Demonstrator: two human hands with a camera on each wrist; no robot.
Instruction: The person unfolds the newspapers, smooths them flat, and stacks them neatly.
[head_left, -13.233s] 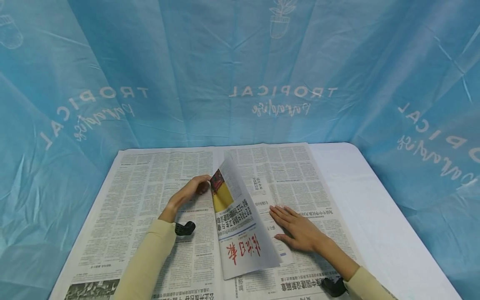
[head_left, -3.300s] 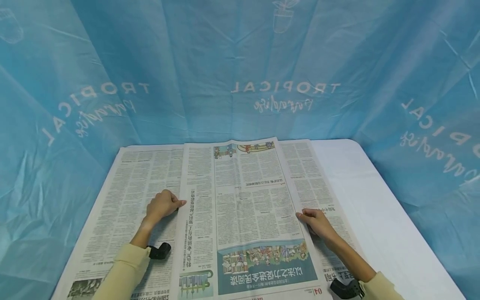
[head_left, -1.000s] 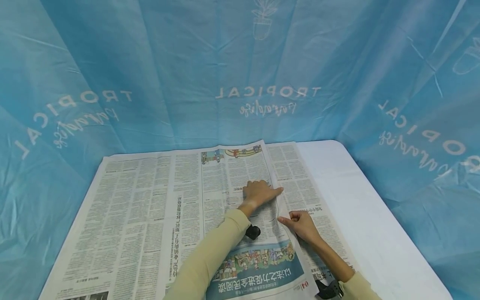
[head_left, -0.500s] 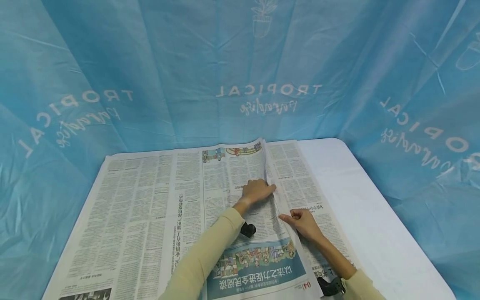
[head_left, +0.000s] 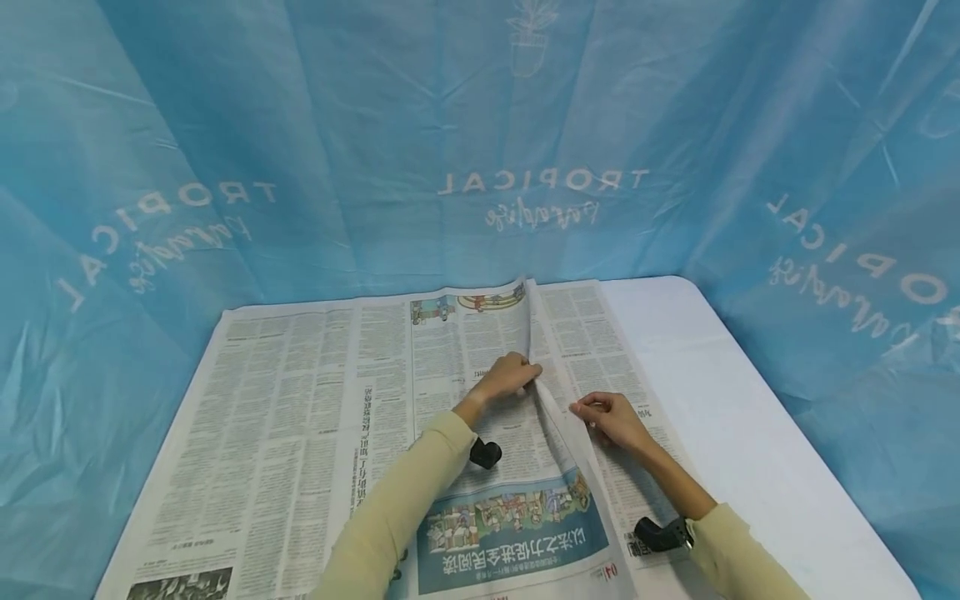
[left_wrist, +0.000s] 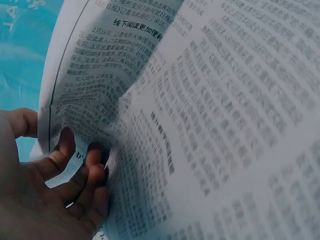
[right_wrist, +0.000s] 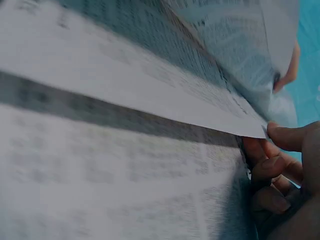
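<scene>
A folded newspaper (head_left: 382,350), printed with a blue cartoon panel (head_left: 517,533), lies over a larger spread of newspaper (head_left: 262,400). My left hand (head_left: 506,377) reaches across it and pinches the right edge of its top page, which bows up from the sheet below. In the left wrist view, the thumb and curled fingers of that left hand (left_wrist: 55,185) are at the page edge. To its right, my right hand (head_left: 611,419) pinches the edge of a lower sheet. The right wrist view has this sheet edge (right_wrist: 220,125) between the thumb and forefinger.
A white table (head_left: 720,400) shows along the right side of the newspapers. Blue curtains (head_left: 390,150) with printed lettering hang behind and on both sides. Black wrist cameras (head_left: 660,533) sit on both wrists.
Earlier the folded newspaper was opened flat, held at both sides. Since then my left hand has crossed to its right edge and drawn the top page leftward, apart from the sheet at my right hand.
</scene>
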